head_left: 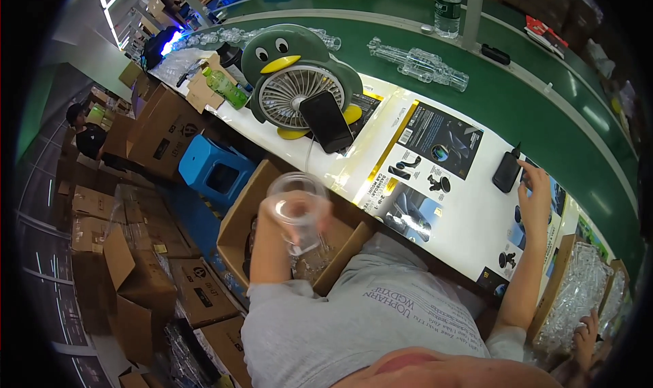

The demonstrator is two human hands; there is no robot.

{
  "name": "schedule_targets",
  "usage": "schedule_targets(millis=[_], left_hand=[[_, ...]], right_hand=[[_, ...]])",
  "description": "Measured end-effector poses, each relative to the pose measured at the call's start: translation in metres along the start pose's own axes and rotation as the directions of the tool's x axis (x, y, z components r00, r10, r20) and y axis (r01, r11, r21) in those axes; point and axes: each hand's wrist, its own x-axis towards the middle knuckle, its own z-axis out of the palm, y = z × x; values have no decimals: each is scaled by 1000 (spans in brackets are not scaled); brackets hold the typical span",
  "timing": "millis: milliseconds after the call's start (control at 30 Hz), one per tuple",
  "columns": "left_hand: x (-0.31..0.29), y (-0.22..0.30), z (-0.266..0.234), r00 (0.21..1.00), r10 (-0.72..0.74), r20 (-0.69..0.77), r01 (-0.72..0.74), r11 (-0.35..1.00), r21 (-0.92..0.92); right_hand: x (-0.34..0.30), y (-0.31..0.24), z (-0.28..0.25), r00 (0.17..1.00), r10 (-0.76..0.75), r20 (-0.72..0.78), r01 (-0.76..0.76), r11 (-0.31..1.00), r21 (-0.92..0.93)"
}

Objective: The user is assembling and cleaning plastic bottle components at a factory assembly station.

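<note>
**Head view: left hand holds a clear plastic piece over the carton, right hand at the black device on the table**

In the head view the left hand (299, 207) is raised over the open cardboard carton (235, 231), fingers closed around a clear plastic piece (297, 211). The round, cup-like rim of the piece faces up toward the camera and its long axis runs roughly down toward the carton, where more clear plastic shows inside. The piece sits off the table's near edge, on the person's left side, well apart from the right hand.

The right hand (535, 197) lies far to the right on the white table (462, 218), fingers stretched forward and loosely spread. Its fingertips are at or just beside a small black device (507, 172), which lies with its long axis running away from the person; whether they actually press on it I cannot tell. That hand holds nothing.

Between the two hands, flat printed packaging sheets (425, 167) are spread on the table, so the clear piece would have to travel rightward and forward from the left hand to reach them. The left hand is plainly the nearer one to the clear piece; the right is the nearer one to the black device.

Farther back stand a penguin-shaped desk fan (294, 82) with a dark phone (326, 120) leaning on it, and a green conveyor belt (517, 95) carrying more clear plastic parts (418, 62).
</note>
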Motion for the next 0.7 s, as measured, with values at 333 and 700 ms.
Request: schedule_targets(millis=[333,700], left_hand=[[234,-43,-21,972,-115,-207,59,965,-257],[287,-110,-49,896,-49,-442,-166,885,-434]], right_hand=[[21,17,12,765,-510,394,645,600,-474],[34,26,15,711,-531,461,702,494,-513]])
